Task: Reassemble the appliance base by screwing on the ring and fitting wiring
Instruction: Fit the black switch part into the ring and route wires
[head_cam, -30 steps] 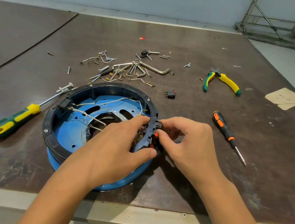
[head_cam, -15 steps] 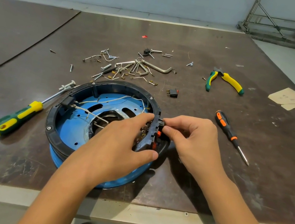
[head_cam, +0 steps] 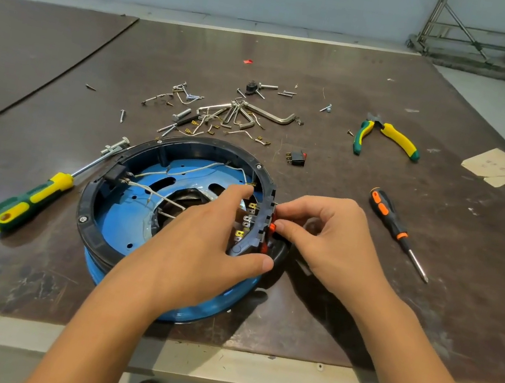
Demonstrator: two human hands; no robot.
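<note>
left hand (head_cam: 201,243) is clamping stiff, probably light ring (head_cam: 185,142) | right hand (head_cam: 332,249) is pinching small fragile-looking switch (head_cam: 272,227) beside it

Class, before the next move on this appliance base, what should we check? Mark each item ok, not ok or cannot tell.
1. Left hand grips the black ring to steady it: ok.
2. Right hand pinches the orange switch at the ring's outer side: ok.
3. Switch fully seated: cannot tell, fingers hide it.
4. White wires joined to brass terminals: cannot tell, partly covered.
5. All parts fitted: not ok, loose screws and a second switch lie on the table.
6. Orange-handled screwdriver near the right hand: ok.
</note>
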